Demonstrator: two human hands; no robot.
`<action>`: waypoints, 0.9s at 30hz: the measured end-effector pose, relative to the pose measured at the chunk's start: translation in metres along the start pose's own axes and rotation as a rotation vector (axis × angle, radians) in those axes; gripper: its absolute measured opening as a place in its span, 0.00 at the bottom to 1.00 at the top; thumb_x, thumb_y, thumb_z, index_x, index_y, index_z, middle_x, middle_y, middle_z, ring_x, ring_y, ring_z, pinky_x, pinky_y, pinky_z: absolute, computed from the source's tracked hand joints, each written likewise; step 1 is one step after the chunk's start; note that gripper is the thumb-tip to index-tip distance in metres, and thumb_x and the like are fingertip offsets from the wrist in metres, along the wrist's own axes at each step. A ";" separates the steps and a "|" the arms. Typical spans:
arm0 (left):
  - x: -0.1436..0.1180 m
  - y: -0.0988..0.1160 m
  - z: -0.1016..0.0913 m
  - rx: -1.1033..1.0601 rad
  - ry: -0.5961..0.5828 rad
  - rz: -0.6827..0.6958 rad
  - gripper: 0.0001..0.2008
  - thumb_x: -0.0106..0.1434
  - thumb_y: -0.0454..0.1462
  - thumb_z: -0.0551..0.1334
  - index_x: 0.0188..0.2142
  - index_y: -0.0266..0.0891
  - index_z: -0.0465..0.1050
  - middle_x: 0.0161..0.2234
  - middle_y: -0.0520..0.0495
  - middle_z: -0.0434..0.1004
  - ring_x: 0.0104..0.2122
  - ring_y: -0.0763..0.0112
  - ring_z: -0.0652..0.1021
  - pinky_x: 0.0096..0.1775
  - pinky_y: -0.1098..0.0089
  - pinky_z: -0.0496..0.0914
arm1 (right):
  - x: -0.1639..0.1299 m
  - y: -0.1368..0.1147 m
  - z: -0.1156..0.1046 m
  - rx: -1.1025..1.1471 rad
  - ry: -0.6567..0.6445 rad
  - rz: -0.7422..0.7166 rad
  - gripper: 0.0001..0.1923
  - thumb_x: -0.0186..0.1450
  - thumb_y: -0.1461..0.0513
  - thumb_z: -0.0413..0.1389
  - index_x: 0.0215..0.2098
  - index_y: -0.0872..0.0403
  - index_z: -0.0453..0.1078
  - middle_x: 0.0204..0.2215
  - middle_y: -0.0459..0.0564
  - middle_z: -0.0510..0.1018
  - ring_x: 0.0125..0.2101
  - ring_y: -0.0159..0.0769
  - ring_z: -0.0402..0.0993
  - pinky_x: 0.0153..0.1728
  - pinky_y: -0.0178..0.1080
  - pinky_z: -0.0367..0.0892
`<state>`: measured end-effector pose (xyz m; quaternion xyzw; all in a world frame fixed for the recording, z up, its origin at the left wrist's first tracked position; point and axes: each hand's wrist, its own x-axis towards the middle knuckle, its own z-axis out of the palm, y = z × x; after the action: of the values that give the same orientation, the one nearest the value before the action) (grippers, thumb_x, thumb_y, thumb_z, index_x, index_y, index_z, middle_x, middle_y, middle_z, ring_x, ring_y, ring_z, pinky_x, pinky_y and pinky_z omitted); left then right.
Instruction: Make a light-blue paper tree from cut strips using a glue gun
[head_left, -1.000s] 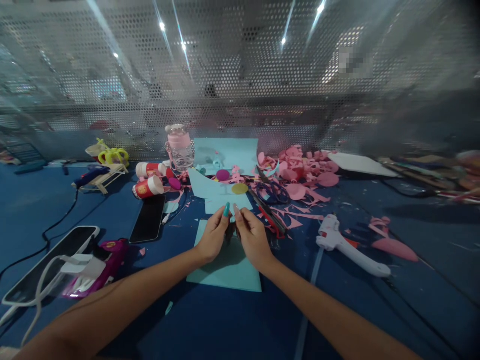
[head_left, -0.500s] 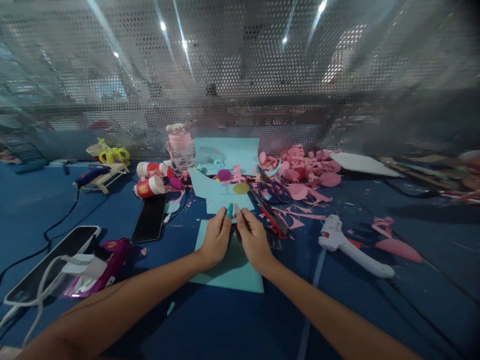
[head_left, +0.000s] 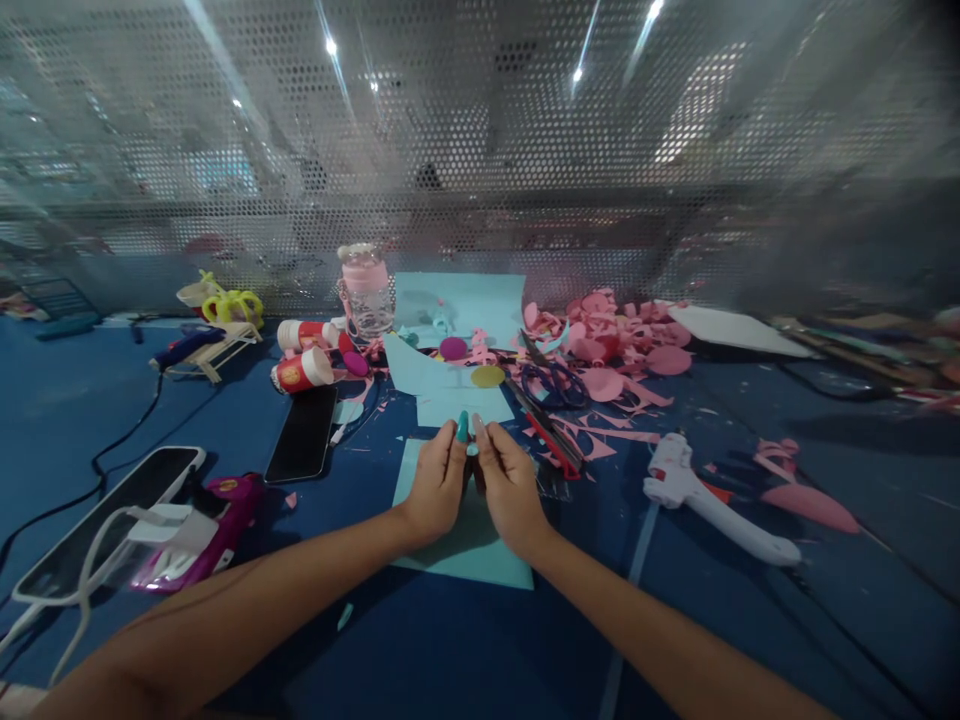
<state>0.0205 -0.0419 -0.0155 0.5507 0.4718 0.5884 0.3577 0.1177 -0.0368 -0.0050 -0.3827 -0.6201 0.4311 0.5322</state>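
My left hand (head_left: pixel 436 482) and my right hand (head_left: pixel 513 490) are close together, thumbs and fingers pinched. A small light-blue piece (head_left: pixel 472 450) shows between the fingertips, mostly hidden, so its shape cannot be made out. Beneath the hands a light-blue sheet (head_left: pixel 495 572) lies on the blue table. Just beyond are more light-blue sheets (head_left: pixel 442 410), one bearing a yellow oval (head_left: pixel 487 376), with a purple oval (head_left: pixel 453 348) behind it. Red-handled scissors (head_left: pixel 553 440) lie right of the fingertips, and dark-blue-handled scissors (head_left: pixel 553 385) lie behind them.
A white glue gun (head_left: pixel 712 500) lies at right, near a pink cutout (head_left: pixel 810 506). Pink scraps (head_left: pixel 600 340) are heaped at the back. On the left are a black phone (head_left: pixel 302 435), a white-edged phone (head_left: pixel 112 520), paper cups (head_left: pixel 303 371) and a bottle (head_left: pixel 367 295). A perforated metal panel (head_left: pixel 480 140) stands behind.
The view has shifted slightly, so most things sit a little further right. Both hands keep nearly the same pinched pose over the sheet, with slight finger movement.
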 end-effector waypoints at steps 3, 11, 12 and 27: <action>-0.001 -0.001 -0.001 -0.033 -0.035 -0.020 0.12 0.59 0.46 0.54 0.28 0.40 0.63 0.19 0.54 0.56 0.22 0.74 0.61 0.25 0.71 0.56 | -0.002 -0.001 0.001 -0.016 -0.006 -0.016 0.16 0.64 0.54 0.45 0.22 0.52 0.53 0.16 0.39 0.51 0.16 0.25 0.47 0.17 0.31 0.48; 0.001 -0.002 -0.001 -0.014 -0.035 0.024 0.12 0.60 0.45 0.53 0.28 0.39 0.61 0.19 0.55 0.57 0.20 0.76 0.59 0.23 0.72 0.54 | 0.002 -0.003 -0.003 -0.111 -0.020 -0.065 0.17 0.64 0.54 0.44 0.21 0.52 0.51 0.16 0.39 0.52 0.16 0.26 0.49 0.18 0.32 0.49; 0.002 -0.003 0.000 -0.008 -0.025 0.034 0.12 0.61 0.45 0.52 0.28 0.39 0.60 0.19 0.55 0.56 0.19 0.77 0.58 0.23 0.72 0.53 | 0.004 -0.003 -0.005 -0.162 -0.014 -0.079 0.17 0.65 0.54 0.44 0.20 0.52 0.51 0.16 0.39 0.52 0.17 0.26 0.49 0.18 0.32 0.49; 0.005 0.000 0.002 -0.128 -0.084 0.026 0.16 0.63 0.49 0.47 0.27 0.39 0.56 0.19 0.57 0.52 0.18 0.79 0.56 0.21 0.74 0.52 | 0.007 -0.008 -0.012 -0.383 0.012 -0.218 0.15 0.65 0.58 0.44 0.20 0.52 0.52 0.16 0.40 0.55 0.19 0.27 0.52 0.22 0.32 0.50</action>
<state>0.0216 -0.0371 -0.0138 0.5569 0.4106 0.5982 0.4043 0.1283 -0.0314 0.0054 -0.4100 -0.7251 0.2430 0.4970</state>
